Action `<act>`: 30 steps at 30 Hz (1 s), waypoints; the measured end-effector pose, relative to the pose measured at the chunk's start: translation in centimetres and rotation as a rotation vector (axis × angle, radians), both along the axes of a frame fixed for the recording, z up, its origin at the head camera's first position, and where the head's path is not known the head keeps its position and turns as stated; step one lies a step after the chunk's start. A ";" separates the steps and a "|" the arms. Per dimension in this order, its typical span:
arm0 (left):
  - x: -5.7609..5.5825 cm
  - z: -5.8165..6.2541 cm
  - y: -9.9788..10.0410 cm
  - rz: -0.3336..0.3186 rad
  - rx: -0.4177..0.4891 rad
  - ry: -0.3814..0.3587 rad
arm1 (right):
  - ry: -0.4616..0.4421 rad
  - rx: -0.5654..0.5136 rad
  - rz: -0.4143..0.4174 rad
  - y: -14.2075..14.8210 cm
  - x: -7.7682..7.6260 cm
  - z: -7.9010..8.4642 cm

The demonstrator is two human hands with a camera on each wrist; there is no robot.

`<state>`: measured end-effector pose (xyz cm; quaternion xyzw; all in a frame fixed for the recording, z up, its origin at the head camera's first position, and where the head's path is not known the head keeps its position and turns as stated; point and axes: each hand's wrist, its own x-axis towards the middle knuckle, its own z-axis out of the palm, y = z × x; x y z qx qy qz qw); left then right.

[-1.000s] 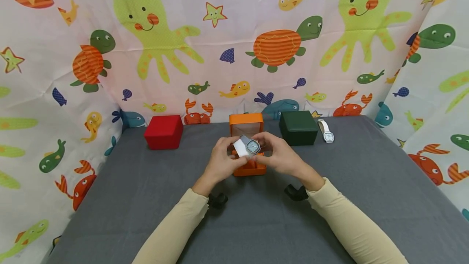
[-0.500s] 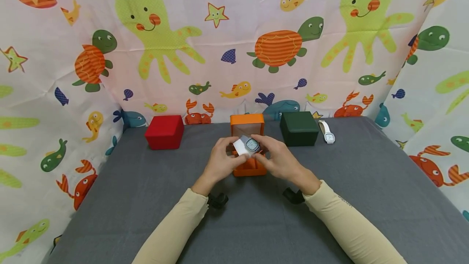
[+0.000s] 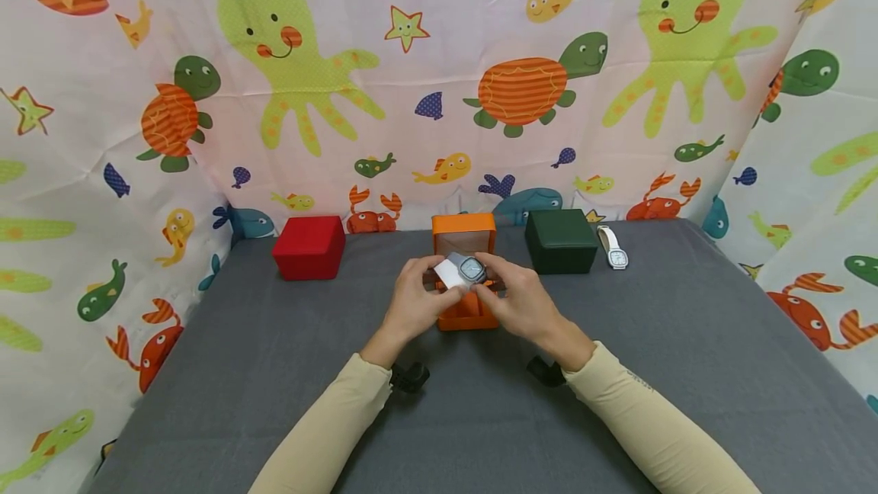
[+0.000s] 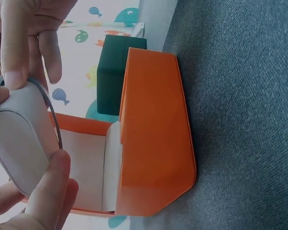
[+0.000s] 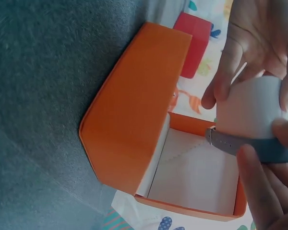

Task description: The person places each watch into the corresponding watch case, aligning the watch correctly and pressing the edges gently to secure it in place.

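Observation:
In front of the orange watch box, both hands hold up a white watch cushion [image 5: 252, 103] with a grey-strapped watch [image 3: 472, 270] on it. My left hand [image 3: 414, 297] grips the cushion at its left end, fingers above and thumb below. My right hand [image 3: 523, 297] pinches the watch, its strap [image 5: 228, 142] running round the cushion's right end in the right wrist view. The dial faces up toward the head camera. Below them the orange watch box [image 4: 153, 129] stands with its lid up and its pale lining showing.
A closed red box [image 3: 309, 248] stands at the back left. To the right are a closed green box [image 3: 561, 242] and a white watch [image 3: 613, 248] lying beside it. Grey cloth [image 3: 473, 433] covers the table, and a patterned curtain [image 3: 439, 52] hangs behind.
The right hand has shifted slightly left and closer around the watch, which sits a little further onto the cushion. The left hand and the boxes hold nearly the same place.

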<state>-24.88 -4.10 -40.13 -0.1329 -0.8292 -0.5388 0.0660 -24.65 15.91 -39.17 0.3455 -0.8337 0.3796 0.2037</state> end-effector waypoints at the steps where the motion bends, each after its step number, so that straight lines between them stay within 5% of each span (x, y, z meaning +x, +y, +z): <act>1: 0.0 0.0 0.0 0.006 0.003 0.003 | 0.001 -0.001 -0.009 0.0 0.0 0.0; 18: 0.3 0.1 0.4 0.079 0.005 -0.031 | -0.236 -0.112 -0.151 -1.4 1.3 -0.3; 23: 0.2 0.0 0.2 0.031 -0.005 -0.049 | -0.264 -0.084 -0.069 -0.9 1.1 -0.1; 30: 0.3 1.0 -0.6 -0.155 0.077 -0.122 | -0.411 -0.065 0.142 1.4 -0.1 1.0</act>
